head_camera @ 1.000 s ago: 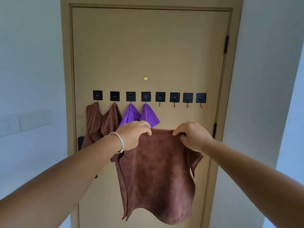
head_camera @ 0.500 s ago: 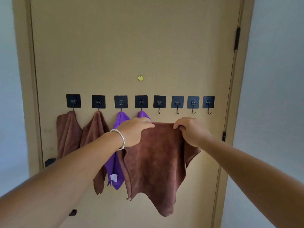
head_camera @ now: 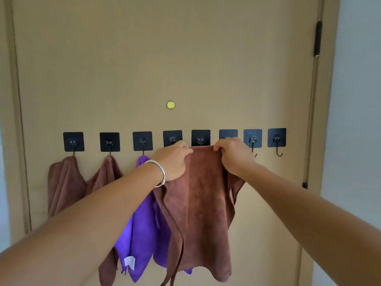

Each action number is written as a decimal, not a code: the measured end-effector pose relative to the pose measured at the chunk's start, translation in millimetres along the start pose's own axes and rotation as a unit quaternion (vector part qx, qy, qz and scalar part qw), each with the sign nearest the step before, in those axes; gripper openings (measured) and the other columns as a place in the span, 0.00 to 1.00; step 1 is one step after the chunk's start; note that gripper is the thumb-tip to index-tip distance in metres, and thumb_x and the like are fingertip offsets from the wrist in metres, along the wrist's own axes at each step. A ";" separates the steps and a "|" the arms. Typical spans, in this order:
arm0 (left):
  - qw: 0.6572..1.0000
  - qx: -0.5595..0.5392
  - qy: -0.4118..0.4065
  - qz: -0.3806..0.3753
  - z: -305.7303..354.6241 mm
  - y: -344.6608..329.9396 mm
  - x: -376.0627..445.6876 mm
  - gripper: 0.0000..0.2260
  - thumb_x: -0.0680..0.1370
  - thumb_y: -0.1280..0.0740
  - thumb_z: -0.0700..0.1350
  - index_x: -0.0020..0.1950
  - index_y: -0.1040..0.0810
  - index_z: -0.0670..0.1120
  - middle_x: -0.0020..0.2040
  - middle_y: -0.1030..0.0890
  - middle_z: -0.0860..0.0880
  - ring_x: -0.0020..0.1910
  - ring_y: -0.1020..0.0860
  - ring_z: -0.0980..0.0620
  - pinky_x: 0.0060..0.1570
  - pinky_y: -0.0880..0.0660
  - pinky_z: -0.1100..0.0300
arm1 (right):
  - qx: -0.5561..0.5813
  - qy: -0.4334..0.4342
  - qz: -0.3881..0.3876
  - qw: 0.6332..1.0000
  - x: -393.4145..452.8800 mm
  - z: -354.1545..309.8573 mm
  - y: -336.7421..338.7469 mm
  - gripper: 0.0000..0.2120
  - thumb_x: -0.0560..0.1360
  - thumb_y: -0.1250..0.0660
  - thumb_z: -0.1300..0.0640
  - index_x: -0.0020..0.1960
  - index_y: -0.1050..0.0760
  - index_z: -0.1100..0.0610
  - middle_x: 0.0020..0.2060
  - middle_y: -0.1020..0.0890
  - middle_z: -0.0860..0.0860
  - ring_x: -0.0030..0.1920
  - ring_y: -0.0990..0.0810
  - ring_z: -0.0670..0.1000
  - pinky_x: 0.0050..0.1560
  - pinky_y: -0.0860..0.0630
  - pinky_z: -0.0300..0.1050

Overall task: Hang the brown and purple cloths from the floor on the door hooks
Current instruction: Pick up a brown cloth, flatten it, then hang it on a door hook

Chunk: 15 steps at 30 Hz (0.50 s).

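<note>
We held the brown cloth (head_camera: 206, 203) up against the door (head_camera: 144, 58) with both hands. Our left hand (head_camera: 173, 162) pinched its top edge at the left corner, just below the fourth hook (head_camera: 172, 139) in the row, fingers curled into a closed grip on the fabric. Our right hand (head_camera: 235, 156) grasped the top edge at the right corner in the same way, covering the lower part of the sixth hook (head_camera: 228, 134). The stretched top edge lay just under the fifth hook (head_camera: 200, 138), and the rest hung loose down the door. To the left, two brown cloths (head_camera: 64, 182) hung from the first two hooks, and purple cloths (head_camera: 142, 234) hung partly behind the held one. The two rightmost hooks (head_camera: 276, 139) were bare.
</note>
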<state>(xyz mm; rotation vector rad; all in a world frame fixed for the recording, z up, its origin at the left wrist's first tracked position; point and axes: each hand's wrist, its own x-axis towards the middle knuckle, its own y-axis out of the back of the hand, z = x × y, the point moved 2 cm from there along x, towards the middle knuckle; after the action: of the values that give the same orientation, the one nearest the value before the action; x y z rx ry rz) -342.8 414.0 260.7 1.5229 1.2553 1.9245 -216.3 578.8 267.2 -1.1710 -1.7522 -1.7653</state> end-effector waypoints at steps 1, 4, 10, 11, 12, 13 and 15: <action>1.000 0.006 0.005 -0.002 -1.3 -3.4 6.3 0.25 0.75 0.45 0.38 0.71 0.31 0.54 0.67 0.33 0.60 0.56 0.26 0.51 0.47 0.34 0.60 | -0.002 0.010 -0.005 1.000 5.7 4.3 -4.3 0.19 0.76 0.43 0.67 0.54 0.21 0.49 0.49 0.21 0.49 0.54 0.27 0.52 0.44 0.27 0.48; 1.000 0.020 0.018 -0.004 -6.7 -13.1 22.6 0.25 0.76 0.45 0.39 0.71 0.32 0.54 0.67 0.34 0.59 0.55 0.25 0.51 0.45 0.35 0.60 | -0.004 0.042 -0.016 0.999 22.1 16.1 -17.5 0.18 0.77 0.43 0.66 0.56 0.21 0.49 0.52 0.20 0.49 0.55 0.27 0.53 0.49 0.26 0.50; 0.998 0.041 0.048 -0.016 -22.7 -30.0 41.0 0.24 0.76 0.44 0.41 0.72 0.33 0.53 0.67 0.35 0.59 0.53 0.24 0.48 0.51 0.27 0.55 | -0.050 0.140 -0.001 0.989 43.8 27.0 -49.3 0.19 0.77 0.43 0.65 0.61 0.23 0.50 0.53 0.19 0.51 0.52 0.26 0.55 0.48 0.30 0.48; 0.998 0.044 0.047 -0.020 -24.6 -33.2 41.8 0.24 0.76 0.44 0.41 0.71 0.33 0.53 0.67 0.35 0.58 0.53 0.24 0.48 0.52 0.27 0.54 | -0.063 0.157 0.006 0.986 44.4 28.7 -53.8 0.18 0.76 0.43 0.65 0.61 0.23 0.51 0.52 0.19 0.51 0.51 0.25 0.56 0.48 0.30 0.48; 0.998 0.046 0.044 -0.021 -25.7 -36.5 41.8 0.23 0.75 0.43 0.42 0.71 0.32 0.53 0.67 0.34 0.58 0.53 0.24 0.48 0.52 0.27 0.55 | -0.072 0.171 0.012 0.983 43.9 30.7 -58.0 0.18 0.76 0.43 0.64 0.61 0.23 0.51 0.52 0.19 0.52 0.51 0.25 0.56 0.47 0.30 0.48; 0.998 0.047 0.041 -0.018 -26.5 -39.0 41.4 0.23 0.75 0.43 0.42 0.71 0.32 0.53 0.66 0.34 0.58 0.53 0.24 0.49 0.52 0.28 0.55 | -0.080 0.182 0.019 0.980 42.7 33.0 -61.6 0.18 0.76 0.43 0.64 0.60 0.23 0.52 0.51 0.20 0.52 0.51 0.25 0.55 0.48 0.29 0.48; 0.998 0.057 0.035 -0.010 -26.6 -40.9 41.6 0.23 0.75 0.43 0.42 0.70 0.31 0.54 0.65 0.33 0.57 0.53 0.24 0.49 0.51 0.28 0.56 | -0.101 0.201 0.028 0.974 41.1 36.1 -67.8 0.17 0.76 0.43 0.63 0.60 0.23 0.52 0.50 0.20 0.52 0.50 0.25 0.55 0.49 0.29 0.49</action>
<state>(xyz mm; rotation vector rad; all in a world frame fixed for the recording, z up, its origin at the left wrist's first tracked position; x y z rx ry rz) -390.3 455.9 250.7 1.5033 1.4262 1.9384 -281.8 634.1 251.8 -0.8449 -1.3186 -2.0136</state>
